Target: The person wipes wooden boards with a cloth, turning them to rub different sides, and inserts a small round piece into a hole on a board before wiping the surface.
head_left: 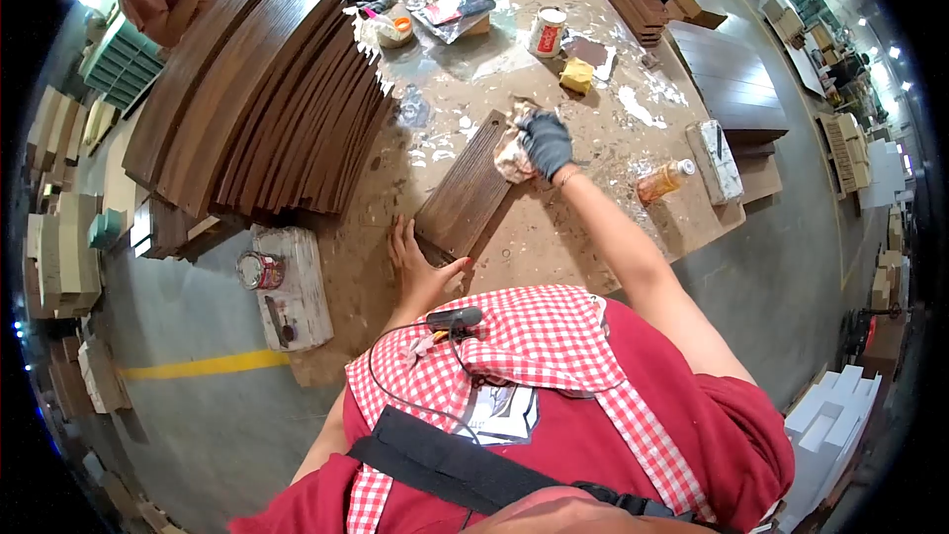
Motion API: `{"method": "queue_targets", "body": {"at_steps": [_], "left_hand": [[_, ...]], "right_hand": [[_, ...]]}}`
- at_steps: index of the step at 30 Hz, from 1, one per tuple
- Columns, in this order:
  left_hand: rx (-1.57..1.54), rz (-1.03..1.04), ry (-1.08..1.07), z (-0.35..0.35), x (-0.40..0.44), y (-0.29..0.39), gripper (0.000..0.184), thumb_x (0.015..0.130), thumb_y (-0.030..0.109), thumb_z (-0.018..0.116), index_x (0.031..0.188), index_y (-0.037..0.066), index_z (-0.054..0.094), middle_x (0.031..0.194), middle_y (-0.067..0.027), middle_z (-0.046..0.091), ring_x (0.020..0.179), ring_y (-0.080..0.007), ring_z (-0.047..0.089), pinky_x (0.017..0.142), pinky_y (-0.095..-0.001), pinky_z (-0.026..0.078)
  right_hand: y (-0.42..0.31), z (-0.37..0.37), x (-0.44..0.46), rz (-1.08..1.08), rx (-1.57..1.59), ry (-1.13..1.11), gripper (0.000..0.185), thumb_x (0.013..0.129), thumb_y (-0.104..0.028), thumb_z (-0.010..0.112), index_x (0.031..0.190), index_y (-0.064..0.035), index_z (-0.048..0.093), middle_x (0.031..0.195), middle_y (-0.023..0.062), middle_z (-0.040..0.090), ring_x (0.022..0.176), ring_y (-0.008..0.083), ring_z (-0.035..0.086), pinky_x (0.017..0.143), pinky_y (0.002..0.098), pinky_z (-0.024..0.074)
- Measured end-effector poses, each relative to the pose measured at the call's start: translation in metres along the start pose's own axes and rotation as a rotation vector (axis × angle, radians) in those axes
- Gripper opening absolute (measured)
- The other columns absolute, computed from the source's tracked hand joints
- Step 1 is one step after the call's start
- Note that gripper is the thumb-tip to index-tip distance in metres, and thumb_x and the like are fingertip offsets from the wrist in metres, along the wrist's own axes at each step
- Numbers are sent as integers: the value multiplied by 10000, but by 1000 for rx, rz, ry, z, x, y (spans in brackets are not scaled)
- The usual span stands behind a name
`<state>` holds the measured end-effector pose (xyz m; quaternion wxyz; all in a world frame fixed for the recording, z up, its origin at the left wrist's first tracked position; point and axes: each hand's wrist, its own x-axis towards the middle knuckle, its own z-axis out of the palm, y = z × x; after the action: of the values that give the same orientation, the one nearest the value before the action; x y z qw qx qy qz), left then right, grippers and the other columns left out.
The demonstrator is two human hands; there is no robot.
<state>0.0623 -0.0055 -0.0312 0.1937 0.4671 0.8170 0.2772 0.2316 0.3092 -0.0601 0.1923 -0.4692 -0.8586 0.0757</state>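
A dark brown wood-grained board (463,188) lies slanted on the stained work table (554,257). My right hand (547,143), in a dark grey glove, is closed on a crumpled, stained cloth (514,153) at the board's far right edge. My bare left hand (423,262) is at the near end of the board, fingers spread along its left corner and thumb at the near edge. A small hole shows near the board's far end.
Left stands a large stack of curved brown boards (287,109); below it, a can (259,270) on a white block (301,297). Right are a bottle (665,181) and another block (714,163). A yellow sponge (576,75) and white can (547,32) sit beyond. Two people stand across.
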Motion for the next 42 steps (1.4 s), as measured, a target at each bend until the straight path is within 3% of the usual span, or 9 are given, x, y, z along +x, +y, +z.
{"method": "queue_targets", "body": {"at_steps": [4, 8, 16, 20, 24, 28, 33, 36, 42], "left_hand": [[-3, 46, 64, 6, -3, -3, 1196, 588, 496, 904, 1481, 36, 256, 1544, -190, 216, 1427, -411, 193, 1155, -572, 210], [16, 142, 251, 25, -4, -18, 1141, 551, 463, 906, 1419, 3, 325, 1515, -212, 298, 1375, -452, 278, 1145, -594, 171], [16, 19, 79, -3, -20, 1, 1169, 557, 444, 921, 1441, 8, 291, 1538, -197, 233, 1411, -425, 205, 1142, -567, 224], [-3, -24, 29, -5, -22, 2, 1193, 572, 474, 919, 1465, 29, 264, 1562, -184, 187, 1442, -397, 162, 1165, -557, 206], [24, 67, 119, 0, -21, -8, 1157, 571, 434, 921, 1438, -7, 296, 1543, -201, 231, 1436, -407, 179, 1161, -557, 198], [3, 135, 162, 2, -22, -28, 1159, 571, 459, 911, 1433, -18, 299, 1537, -219, 240, 1418, -431, 204, 1150, -560, 194], [97, 34, 73, -23, -18, -17, 1166, 569, 518, 901, 1429, -7, 314, 1523, -236, 253, 1408, -436, 224, 1142, -582, 196], [114, 3, 35, -24, -12, -26, 1185, 584, 524, 899, 1461, 27, 275, 1548, -210, 194, 1433, -425, 155, 1156, -585, 172], [105, 62, 51, -15, 2, -43, 1185, 570, 510, 901, 1457, 21, 284, 1559, -199, 188, 1440, -424, 150, 1170, -573, 160]], "right_hand": [[-52, -21, -5, 32, 860, -155, 218, 922, -117, 570, 1074, -128, 726, 1035, 76, 717, 857, 230, 673, 815, 353, 543], [-155, 36, -112, -431, 242, -112, 363, 905, -153, 571, 1256, -194, 650, 1276, 100, 617, 1202, 257, 565, 1016, 380, 462], [-97, 8, -36, -85, 576, -19, 323, 916, -96, 480, 1175, -131, 669, 1154, 136, 672, 1041, 298, 634, 948, 390, 489], [-68, 20, 20, 44, -27, -9, 225, 900, -127, 521, 1007, -97, 715, 1071, 176, 679, 966, 317, 652, 900, 428, 500], [-115, 35, -46, 1, 573, -243, 227, 896, -74, 524, 1067, -36, 668, 1069, 162, 675, 979, 265, 646, 917, 383, 512], [-181, -9, -131, -423, 98, -222, 321, 883, -123, 555, 1181, -134, 672, 1128, 151, 669, 1056, 303, 634, 960, 394, 490], [-100, 26, -97, -182, 516, -100, 285, 930, -166, 509, 1156, -92, 666, 1118, 137, 673, 1050, 267, 626, 944, 367, 478], [-88, -26, -47, 566, 1036, -296, 289, 925, -115, 494, 1152, -70, 667, 1153, 134, 675, 1059, 241, 627, 956, 357, 479], [-139, 61, -106, -205, 51, 17, 394, 920, -240, 511, 1252, -44, 593, 1325, 242, 543, 1255, 332, 503, 1103, 402, 351]]}}
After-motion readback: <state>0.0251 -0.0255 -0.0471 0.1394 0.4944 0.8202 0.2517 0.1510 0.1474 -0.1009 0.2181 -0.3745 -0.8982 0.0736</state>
